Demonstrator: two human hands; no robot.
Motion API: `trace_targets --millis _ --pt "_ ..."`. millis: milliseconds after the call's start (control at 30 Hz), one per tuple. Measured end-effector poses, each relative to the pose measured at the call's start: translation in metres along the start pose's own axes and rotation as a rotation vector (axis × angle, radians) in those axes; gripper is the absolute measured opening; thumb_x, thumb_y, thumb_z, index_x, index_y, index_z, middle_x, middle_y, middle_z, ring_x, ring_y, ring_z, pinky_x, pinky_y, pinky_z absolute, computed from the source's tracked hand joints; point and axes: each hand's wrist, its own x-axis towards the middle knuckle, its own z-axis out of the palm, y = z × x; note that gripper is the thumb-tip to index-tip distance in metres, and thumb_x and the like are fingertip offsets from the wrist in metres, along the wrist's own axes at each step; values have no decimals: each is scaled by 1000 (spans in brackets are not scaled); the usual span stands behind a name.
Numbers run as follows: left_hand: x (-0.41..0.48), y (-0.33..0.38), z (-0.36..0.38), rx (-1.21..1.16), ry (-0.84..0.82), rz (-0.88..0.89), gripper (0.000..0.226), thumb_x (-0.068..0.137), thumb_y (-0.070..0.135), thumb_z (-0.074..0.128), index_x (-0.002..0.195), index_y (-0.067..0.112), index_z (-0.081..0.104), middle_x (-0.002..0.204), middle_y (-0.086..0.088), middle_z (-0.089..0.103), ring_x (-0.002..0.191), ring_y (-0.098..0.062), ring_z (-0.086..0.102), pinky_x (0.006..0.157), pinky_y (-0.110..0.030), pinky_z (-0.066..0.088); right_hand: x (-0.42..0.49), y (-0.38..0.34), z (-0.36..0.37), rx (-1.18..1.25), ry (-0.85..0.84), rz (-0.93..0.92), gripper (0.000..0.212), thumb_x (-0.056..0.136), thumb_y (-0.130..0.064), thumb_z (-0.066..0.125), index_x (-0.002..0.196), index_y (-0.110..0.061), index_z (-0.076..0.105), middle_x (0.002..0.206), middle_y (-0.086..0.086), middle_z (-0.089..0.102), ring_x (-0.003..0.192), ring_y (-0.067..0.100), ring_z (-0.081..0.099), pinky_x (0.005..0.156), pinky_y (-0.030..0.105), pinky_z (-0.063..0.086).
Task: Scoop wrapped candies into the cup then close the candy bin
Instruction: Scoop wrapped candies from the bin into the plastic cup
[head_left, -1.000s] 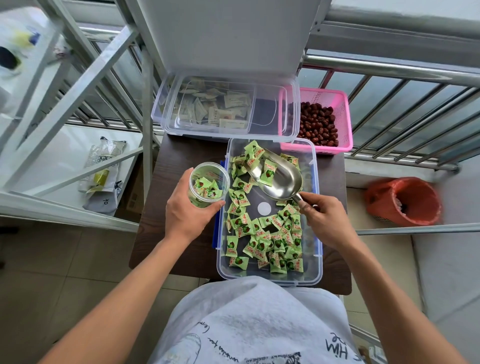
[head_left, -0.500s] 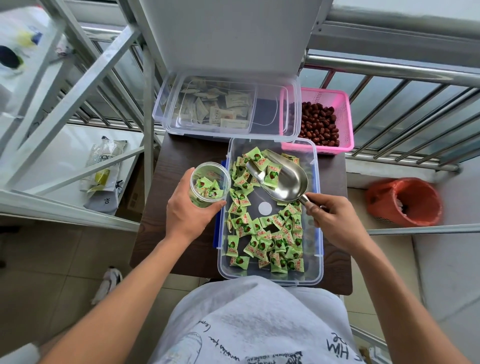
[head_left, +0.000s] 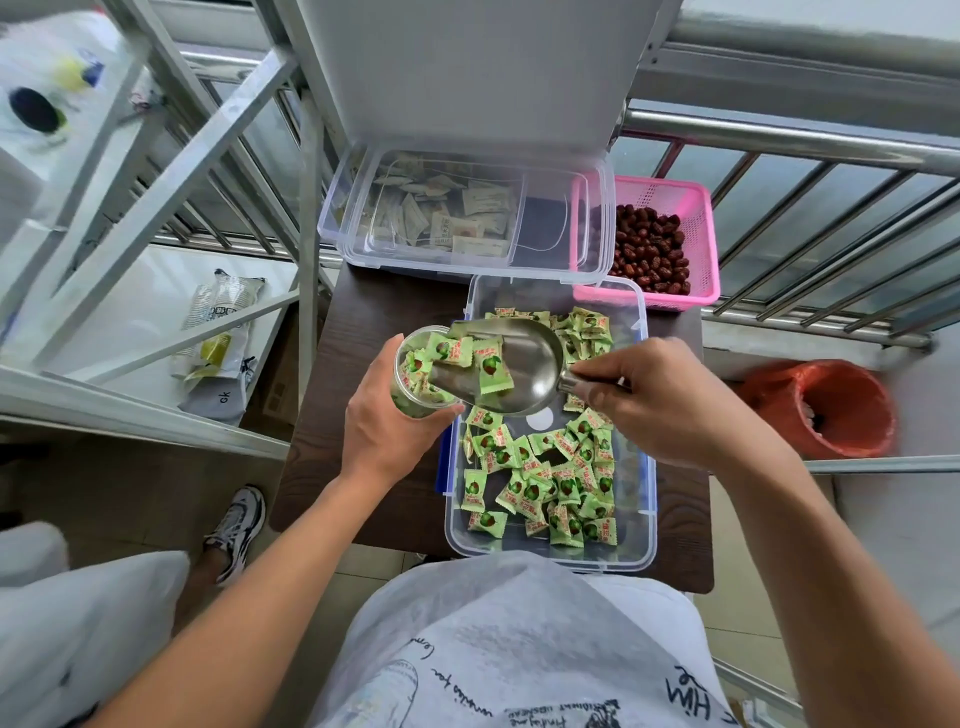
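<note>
My left hand (head_left: 384, 431) grips a clear plastic cup (head_left: 415, 402) partly filled with green wrapped candies, held at the left rim of the open clear candy bin (head_left: 647, 457). My right hand (head_left: 660, 400) pinches the handle of a metal scoop (head_left: 524, 374), whose front edge is tipped over the cup's mouth. Several green candies (head_left: 467, 358) lie in the scoop and slide toward the cup. More green candies (head_left: 545, 478) cover the bin's floor. The bin's clear lid (head_left: 592, 228) rests on top of the container behind it.
The bin sits on a small dark table (head_left: 322, 415). Behind it is a clear container of pale packets (head_left: 441, 223) and a pink basket of red dates (head_left: 660, 249). A metal railing (head_left: 831, 145) runs behind. A red bin (head_left: 826, 410) stands right; someone's shoe (head_left: 236, 530) is at left.
The scoop rose out of the bin with candies and swung left over the cup. My left hand shifted the cup closer to the bin. A shoe and a white sleeve came into view at left.
</note>
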Motion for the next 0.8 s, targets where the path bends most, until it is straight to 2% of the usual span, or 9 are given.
trace_targets --millis 100,200,300,433,500,600,700,767,800 --pt "-2 1 -1 -9 10 14 95 69 49 92 148 18 49 130 6 67 117 -8 64 98 -18 51 7 -19 -4 -128 25 -73 24 95 -22 62 90 -2 75 66 12 68 56 28 56 53 42 44" --pt "-3 -3 1 -8 7 12 99 66 36 96 149 18 47 131 4 67 118 -13 66 101 -34 56 10 -38 -6 -193 74 -140 23 92 -24 64 90 -6 77 62 11 66 52 28 50 50 38 41" --pt "-2 -5 2 -8 16 5 101 63 28 98 149 19 47 130 4 67 117 -15 67 100 -37 56 13 -50 -5 -218 139 -211 23 89 -28 66 86 -8 78 61 11 66 56 29 54 52 38 46" --pt "-2 -4 3 -3 42 22 99 61 23 99 146 17 49 125 7 66 111 -11 66 96 -11 49 13 -52 -5 -181 227 -275 20 84 -24 69 79 -6 77 65 11 69 57 28 60 55 40 50" --pt "-2 -3 3 -1 47 33 98 62 24 98 145 15 49 124 7 65 109 -12 66 94 -10 49 9 -53 -8 -142 260 -285 14 83 -21 73 80 -9 80 65 9 71 56 26 63 54 39 51" --pt "0 -2 1 -22 44 7 95 63 36 94 145 21 48 124 7 66 108 -13 68 94 -27 57 1 -51 -16 -19 282 -216 8 82 -21 80 86 -14 82 68 4 74 56 21 67 53 40 54" --pt "3 1 -3 -152 129 -96 86 63 54 89 137 34 49 120 20 62 109 2 65 91 -27 58 -4 -37 -28 170 311 -52 14 81 -22 81 95 -18 81 76 -3 75 60 15 70 55 33 58" --pt "9 2 -7 -164 203 -132 85 64 56 91 134 33 50 121 19 61 109 4 63 91 -29 59 -4 -16 -31 216 321 82 10 86 -25 77 94 -20 79 75 -2 75 52 6 62 45 26 51" --pt "12 2 -8 -122 202 -123 85 64 53 93 135 29 52 121 15 62 109 -2 64 91 -30 59 -2 -3 -28 199 303 165 10 89 -27 74 93 -19 78 75 2 74 47 4 55 41 23 44"
